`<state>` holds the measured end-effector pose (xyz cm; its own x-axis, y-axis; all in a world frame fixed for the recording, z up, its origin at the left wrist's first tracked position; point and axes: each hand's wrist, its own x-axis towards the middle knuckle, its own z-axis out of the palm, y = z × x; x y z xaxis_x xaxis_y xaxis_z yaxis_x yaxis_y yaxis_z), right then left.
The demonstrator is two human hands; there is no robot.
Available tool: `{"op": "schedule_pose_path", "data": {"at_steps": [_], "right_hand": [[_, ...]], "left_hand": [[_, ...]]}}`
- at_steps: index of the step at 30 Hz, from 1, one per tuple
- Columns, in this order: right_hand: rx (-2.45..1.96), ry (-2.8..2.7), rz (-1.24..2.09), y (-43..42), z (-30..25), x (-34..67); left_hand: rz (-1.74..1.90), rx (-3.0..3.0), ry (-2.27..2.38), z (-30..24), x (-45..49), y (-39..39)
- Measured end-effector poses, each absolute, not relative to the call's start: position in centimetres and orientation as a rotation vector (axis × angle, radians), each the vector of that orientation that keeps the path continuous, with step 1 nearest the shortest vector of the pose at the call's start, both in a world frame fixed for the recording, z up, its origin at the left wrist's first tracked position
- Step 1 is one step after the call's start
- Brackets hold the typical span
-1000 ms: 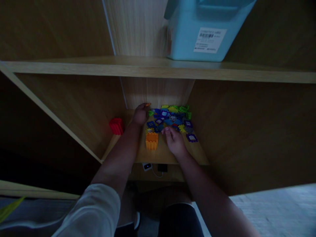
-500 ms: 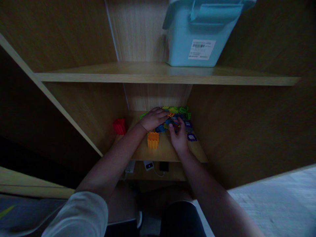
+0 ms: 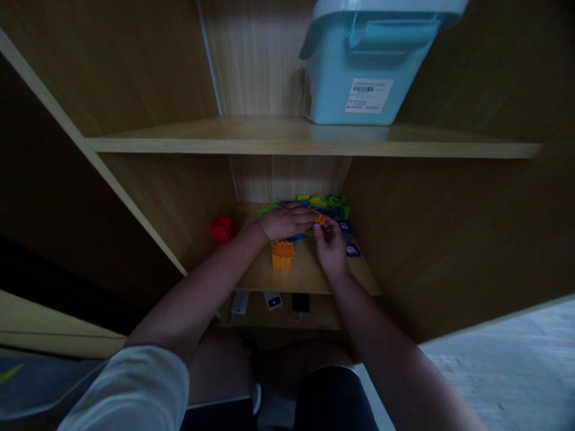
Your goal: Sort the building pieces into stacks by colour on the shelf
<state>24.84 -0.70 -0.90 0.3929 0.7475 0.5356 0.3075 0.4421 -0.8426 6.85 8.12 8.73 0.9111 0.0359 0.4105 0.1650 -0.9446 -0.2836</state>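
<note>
A pile of small coloured plastic building pieces [image 3: 330,205], blue, green, yellow and purple, lies at the back of a low wooden shelf [image 3: 305,276]. My left hand [image 3: 284,220] reaches over the pile with its fingers curled. My right hand [image 3: 330,244] meets it from the right. Both hands pinch a small orange piece [image 3: 319,218] between their fingertips. An orange block stack [image 3: 283,255] stands just in front of my left hand. A red block stack [image 3: 221,229] stands further left, by the slanted side panel.
An upper shelf board [image 3: 287,140] carries a light blue lidded bin [image 3: 363,66] with a barcode label. Wooden side walls close in on both sides. Below the low shelf lie a power strip [image 3: 239,303] and plugged chargers [image 3: 274,300]. Grey floor shows at lower right.
My left hand moved from the shelf's back left corner to the right over the pile. My right hand shifted up to meet it, and both now pinch the orange piece.
</note>
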Motion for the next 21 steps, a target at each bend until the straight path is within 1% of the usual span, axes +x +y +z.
{"op": "schedule_pose_path", "data": {"at_steps": [6,11,16,21], "right_hand": [[-1.122,-1.200,0.343,-0.3,-1.2,25.0],[-1.142,-1.157,0.345,-0.1,-1.5,25.1],[-1.139,-1.139,0.325,0.0,-1.6,25.2],[-1.100,-1.226,0.386,-0.7,-1.3,24.6]], "left_hand": [[-0.633,-2.819,-0.158,8.0,6.3,8.1],[-0.718,-2.788,-0.332,7.2,5.4,8.6],[-1.056,-2.669,-0.625,6.6,3.8,9.3],[-1.553,-2.485,-0.923,5.5,2.1,8.3]]}}
